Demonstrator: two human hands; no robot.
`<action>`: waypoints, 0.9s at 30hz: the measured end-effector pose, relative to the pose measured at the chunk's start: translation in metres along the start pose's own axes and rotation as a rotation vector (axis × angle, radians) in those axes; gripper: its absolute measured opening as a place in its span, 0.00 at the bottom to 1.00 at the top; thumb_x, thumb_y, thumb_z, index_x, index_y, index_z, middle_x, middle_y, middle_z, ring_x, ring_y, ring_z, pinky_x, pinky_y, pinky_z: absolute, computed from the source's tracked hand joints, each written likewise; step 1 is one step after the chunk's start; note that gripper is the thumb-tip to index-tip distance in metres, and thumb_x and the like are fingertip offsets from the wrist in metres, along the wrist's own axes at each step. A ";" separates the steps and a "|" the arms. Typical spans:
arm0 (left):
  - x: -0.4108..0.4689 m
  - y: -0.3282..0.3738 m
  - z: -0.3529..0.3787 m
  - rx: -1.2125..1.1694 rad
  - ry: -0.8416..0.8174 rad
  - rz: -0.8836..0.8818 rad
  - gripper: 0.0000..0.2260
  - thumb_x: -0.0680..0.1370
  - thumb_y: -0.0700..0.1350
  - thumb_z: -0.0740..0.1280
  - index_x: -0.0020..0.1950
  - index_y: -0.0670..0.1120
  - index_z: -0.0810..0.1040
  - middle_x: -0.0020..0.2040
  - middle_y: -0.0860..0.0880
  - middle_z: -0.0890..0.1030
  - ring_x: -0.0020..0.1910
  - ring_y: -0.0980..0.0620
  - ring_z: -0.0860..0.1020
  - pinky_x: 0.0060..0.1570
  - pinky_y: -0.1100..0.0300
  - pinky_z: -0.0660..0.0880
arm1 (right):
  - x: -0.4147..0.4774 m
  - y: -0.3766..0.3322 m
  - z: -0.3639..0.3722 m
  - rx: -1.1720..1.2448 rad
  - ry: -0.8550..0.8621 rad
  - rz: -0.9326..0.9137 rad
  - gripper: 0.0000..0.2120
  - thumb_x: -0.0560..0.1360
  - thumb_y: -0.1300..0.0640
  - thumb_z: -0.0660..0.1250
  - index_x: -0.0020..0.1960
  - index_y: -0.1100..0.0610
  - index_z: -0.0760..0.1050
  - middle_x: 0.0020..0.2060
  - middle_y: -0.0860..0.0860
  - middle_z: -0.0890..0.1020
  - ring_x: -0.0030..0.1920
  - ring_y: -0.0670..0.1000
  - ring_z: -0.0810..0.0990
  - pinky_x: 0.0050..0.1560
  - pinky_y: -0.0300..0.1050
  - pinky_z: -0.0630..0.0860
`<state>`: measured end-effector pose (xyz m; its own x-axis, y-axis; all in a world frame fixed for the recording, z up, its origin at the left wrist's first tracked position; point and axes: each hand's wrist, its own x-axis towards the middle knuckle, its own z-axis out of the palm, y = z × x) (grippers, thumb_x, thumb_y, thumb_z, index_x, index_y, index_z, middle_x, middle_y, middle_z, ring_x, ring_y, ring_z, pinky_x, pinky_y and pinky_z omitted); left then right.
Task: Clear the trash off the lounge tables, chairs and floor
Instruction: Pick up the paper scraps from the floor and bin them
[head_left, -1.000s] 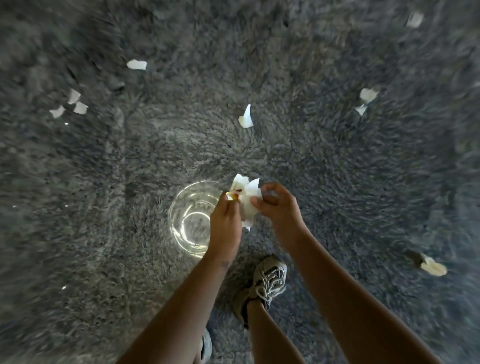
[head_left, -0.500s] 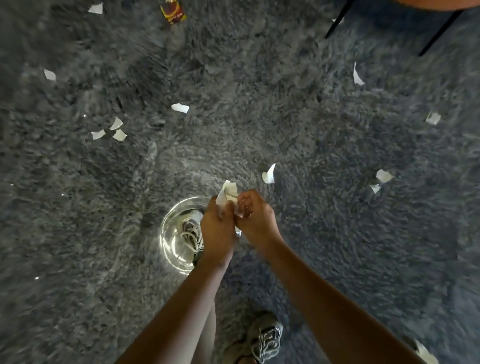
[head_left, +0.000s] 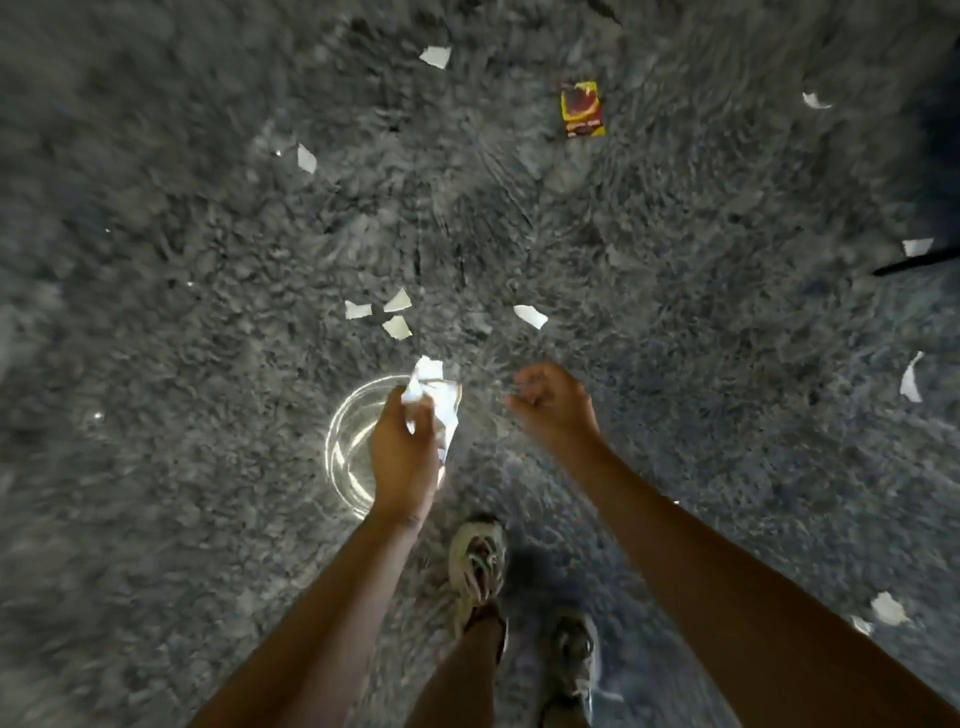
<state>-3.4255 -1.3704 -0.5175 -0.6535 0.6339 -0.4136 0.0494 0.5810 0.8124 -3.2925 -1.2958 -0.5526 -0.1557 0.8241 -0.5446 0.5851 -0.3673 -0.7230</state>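
Many white paper scraps (head_left: 397, 313) litter shaggy grey carpet (head_left: 675, 364), one wrapper (head_left: 583, 109)

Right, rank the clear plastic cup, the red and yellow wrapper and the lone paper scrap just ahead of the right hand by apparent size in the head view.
1. clear plastic cup, largest, though held nearer the camera, so partly inflated.
2. red and yellow wrapper on the carpet.
3. lone paper scrap, smallest, also on the carpet.

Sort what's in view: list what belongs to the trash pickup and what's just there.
Job:
- paper wad in the left hand
- clear cup under that hand
- paper scraps on the carpet, such as the trio
- red-yellow wrapper
- right hand, holding nothing

Just there:
- grey carpet
- shoes
- dark furniture leg
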 end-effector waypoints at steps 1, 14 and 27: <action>0.015 0.004 -0.007 -0.040 0.030 -0.032 0.13 0.80 0.40 0.60 0.35 0.49 0.69 0.29 0.54 0.71 0.26 0.61 0.71 0.25 0.72 0.66 | 0.016 -0.012 0.010 -0.017 -0.026 -0.022 0.09 0.69 0.58 0.72 0.45 0.52 0.74 0.31 0.44 0.76 0.38 0.48 0.77 0.42 0.42 0.73; 0.177 -0.016 -0.078 0.001 0.207 -0.147 0.09 0.78 0.44 0.64 0.42 0.42 0.78 0.33 0.48 0.78 0.33 0.53 0.74 0.33 0.70 0.68 | 0.183 -0.075 0.132 -0.266 -0.211 0.041 0.07 0.71 0.61 0.70 0.49 0.59 0.77 0.45 0.55 0.82 0.43 0.52 0.78 0.44 0.43 0.74; 0.297 -0.167 -0.034 -0.048 0.241 -0.206 0.21 0.74 0.52 0.61 0.41 0.33 0.75 0.35 0.37 0.77 0.36 0.48 0.72 0.40 0.55 0.68 | 0.329 0.001 0.264 -0.716 -0.326 -0.148 0.17 0.74 0.62 0.67 0.62 0.60 0.71 0.62 0.58 0.73 0.60 0.58 0.73 0.58 0.48 0.71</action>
<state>-3.6531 -1.2965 -0.7617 -0.8066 0.3628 -0.4666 -0.1345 0.6560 0.7427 -3.5533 -1.1387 -0.8446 -0.4319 0.6343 -0.6412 0.8916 0.1932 -0.4095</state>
